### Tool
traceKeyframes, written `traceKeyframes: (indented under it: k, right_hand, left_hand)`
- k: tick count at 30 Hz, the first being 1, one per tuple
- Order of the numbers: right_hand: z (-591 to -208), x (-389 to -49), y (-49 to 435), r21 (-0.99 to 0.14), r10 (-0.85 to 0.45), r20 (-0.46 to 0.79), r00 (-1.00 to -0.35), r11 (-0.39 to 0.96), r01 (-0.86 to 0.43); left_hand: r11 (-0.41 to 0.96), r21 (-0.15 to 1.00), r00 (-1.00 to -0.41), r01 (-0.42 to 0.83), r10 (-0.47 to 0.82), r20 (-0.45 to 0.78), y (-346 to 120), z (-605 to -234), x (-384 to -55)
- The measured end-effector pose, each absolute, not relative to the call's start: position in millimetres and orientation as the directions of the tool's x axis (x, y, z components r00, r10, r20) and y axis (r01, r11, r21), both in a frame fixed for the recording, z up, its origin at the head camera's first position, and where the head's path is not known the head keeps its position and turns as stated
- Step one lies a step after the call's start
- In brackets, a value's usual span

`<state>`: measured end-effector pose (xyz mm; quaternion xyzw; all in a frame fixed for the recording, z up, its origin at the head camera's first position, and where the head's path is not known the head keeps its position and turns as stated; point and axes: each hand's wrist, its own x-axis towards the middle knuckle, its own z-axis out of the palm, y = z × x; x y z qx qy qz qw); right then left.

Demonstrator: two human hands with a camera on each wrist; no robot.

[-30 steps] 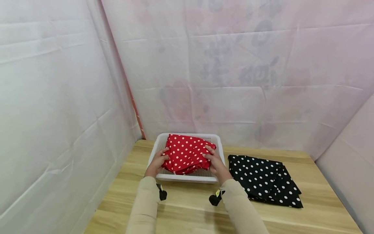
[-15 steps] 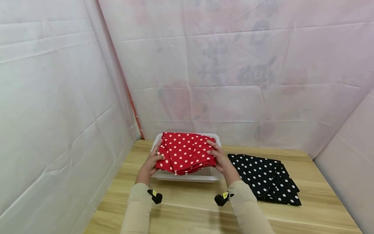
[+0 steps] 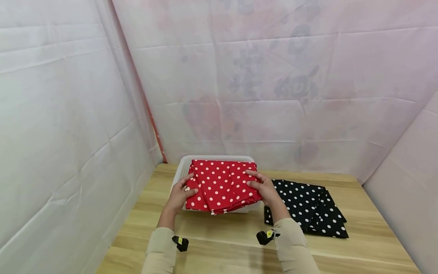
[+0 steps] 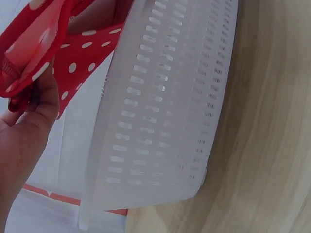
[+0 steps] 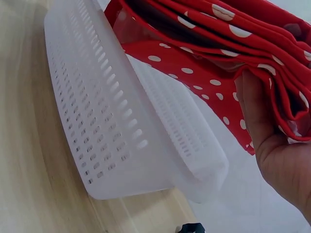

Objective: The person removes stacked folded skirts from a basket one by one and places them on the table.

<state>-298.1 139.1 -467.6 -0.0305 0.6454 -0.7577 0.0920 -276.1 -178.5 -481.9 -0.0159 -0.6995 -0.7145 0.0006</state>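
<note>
A folded red cloth with white dots (image 3: 222, 182) is held up by both hands above a white plastic basket (image 3: 183, 167). My left hand (image 3: 178, 195) grips its left edge, thumb on top; in the left wrist view the fingers (image 4: 46, 97) go under the fabric. On the opposite edge, my right hand (image 3: 267, 189) pinches the cloth between thumb and fingers. The right wrist view shows several stacked layers of the red cloth (image 5: 233, 34) over that hand (image 5: 277, 150). Most of the basket's inside is hidden beneath the cloth.
To the right, a folded black cloth with white dots (image 3: 308, 205) lies on the wooden table (image 3: 212, 247). White sheeting (image 3: 256, 87) hangs behind the table and along both sides. The basket stands near the table's back edge.
Both hands have raised the red cloth out of the basket and brought it nearer to me, spreading it somewhat wider. The black cloth stays on the table.
</note>
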Motion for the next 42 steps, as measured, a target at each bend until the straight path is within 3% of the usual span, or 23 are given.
traceKeyframes:
  k: [13,20,27,42]
  right_hand:
    - [-462,-262,166,-0.993,-0.189,-0.026,-0.982,-0.106,0.046]
    - [-459,-243,183,-0.976,-0.237,0.085,-0.968,-0.213,-0.033]
    - [-462,-222,200,-0.922,-0.361,0.23,-0.904,-0.379,-0.083]
    - [-466,-173,252,-0.978,-0.279,0.132,-0.951,-0.194,-0.078]
  left_hand:
    - [-0.191,0.981,-0.985,-0.02,0.172,0.013,-161,-476,-248]
    - [-0.288,0.957,-0.982,0.02,0.176,0.073,-148,-473,-235]
    - [-0.362,0.932,-0.975,0.013,0.2,0.091,-134,-470,-224]
    - [-0.22,0.975,-0.97,-0.022,0.24,0.032,-85,-480,-191]
